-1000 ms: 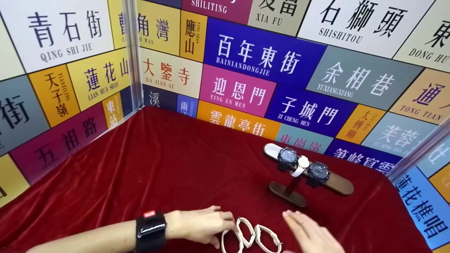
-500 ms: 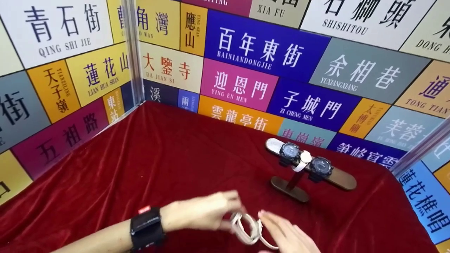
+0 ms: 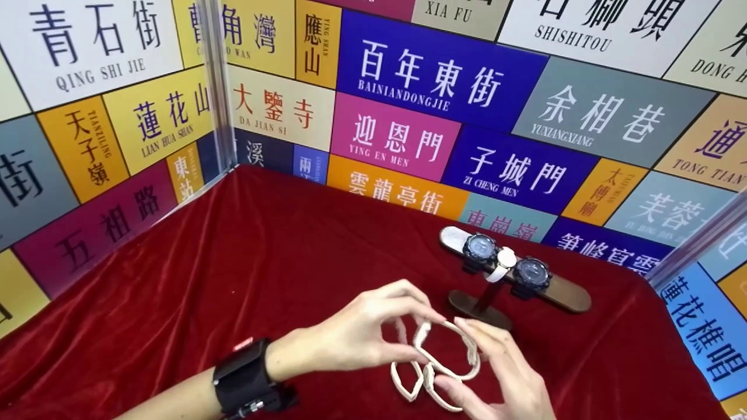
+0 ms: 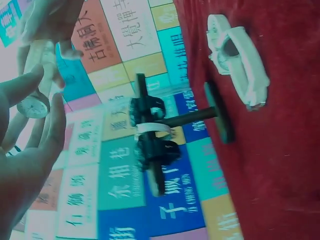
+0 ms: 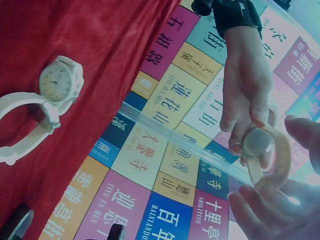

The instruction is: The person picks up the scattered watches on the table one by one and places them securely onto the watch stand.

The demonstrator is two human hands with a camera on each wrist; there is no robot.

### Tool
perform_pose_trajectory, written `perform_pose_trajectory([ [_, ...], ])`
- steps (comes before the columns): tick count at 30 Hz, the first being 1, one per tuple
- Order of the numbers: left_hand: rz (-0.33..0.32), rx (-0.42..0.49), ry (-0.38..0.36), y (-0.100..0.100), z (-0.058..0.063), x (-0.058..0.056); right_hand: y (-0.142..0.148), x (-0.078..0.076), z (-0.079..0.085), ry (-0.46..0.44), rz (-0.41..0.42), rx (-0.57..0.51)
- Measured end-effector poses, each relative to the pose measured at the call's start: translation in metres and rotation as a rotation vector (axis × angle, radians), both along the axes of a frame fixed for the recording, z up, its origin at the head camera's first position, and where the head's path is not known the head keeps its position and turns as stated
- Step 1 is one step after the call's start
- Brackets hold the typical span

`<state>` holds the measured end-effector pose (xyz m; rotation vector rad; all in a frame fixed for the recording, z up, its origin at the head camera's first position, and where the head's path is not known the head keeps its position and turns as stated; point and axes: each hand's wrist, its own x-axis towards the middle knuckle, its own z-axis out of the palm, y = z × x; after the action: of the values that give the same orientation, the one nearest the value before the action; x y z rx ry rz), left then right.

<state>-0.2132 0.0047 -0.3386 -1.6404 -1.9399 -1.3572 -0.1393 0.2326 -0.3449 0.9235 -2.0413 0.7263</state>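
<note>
My left hand (image 3: 350, 329) pinches a white wristwatch (image 5: 258, 142) near its round face, held up off the cloth with the strap closed in a loop. On the other side my right hand (image 3: 510, 367) holds the strap between fingers and thumb. Below them, two more white watches lie on the red cloth: one white watch (image 5: 56, 82) shows its dial, and the other white watch (image 4: 252, 67) stands on edge beside it, partly hidden behind my right thumb in the head view.
Behind my hands stands a brown T-shaped watch stand (image 3: 563, 294). It bears a black watch (image 3: 480, 247), a white-strapped watch (image 3: 506, 258) and another black watch (image 3: 531, 274). Red velvet cloth (image 3: 280, 262) covers the table, and panels of coloured street signs (image 3: 432, 76) enclose it.
My left hand has lifted one white watch off the cloth and moved it right and up. My right hand has come in to meet it and taken the strap.
</note>
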Motion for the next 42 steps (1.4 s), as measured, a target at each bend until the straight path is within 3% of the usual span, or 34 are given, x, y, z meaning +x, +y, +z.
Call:
perform_pose_trajectory([
  [3, 0.077, 0.003, 0.179, 0.005, 0.008, 0.005, -0.002, -0.001, 0.004, 0.031, 0.029, -0.041],
  [8, 0.191, -0.003, 0.355, 0.013, 0.019, 0.015, 0.000, -0.001, 0.009, 0.033, 0.034, -0.095],
  [13, 0.241, -0.034, 0.443, 0.018, 0.027, 0.022, 0.001, 0.000, 0.016, 0.042, 0.038, -0.138],
  [19, 0.263, -0.034, 0.507, 0.022, 0.028, 0.027, 0.000, 0.000, 0.021, 0.101, 0.044, -0.168],
  [26, 0.253, -0.024, 0.509, 0.026, 0.025, 0.028, -0.002, -0.002, 0.025, 0.247, 0.041, -0.148],
  [30, 0.240, -0.025, 0.473, 0.029, 0.019, 0.025, 0.001, -0.006, 0.025, 0.277, 0.071, -0.104],
  [37, 0.200, -0.048, 0.366, 0.038, 0.002, 0.012, 0.018, -0.015, 0.014, 0.152, 0.090, -0.012],
  [42, 0.160, -0.094, 0.269, 0.046, -0.008, -0.004, 0.035, -0.025, 0.001, 0.038, 0.069, 0.013],
])
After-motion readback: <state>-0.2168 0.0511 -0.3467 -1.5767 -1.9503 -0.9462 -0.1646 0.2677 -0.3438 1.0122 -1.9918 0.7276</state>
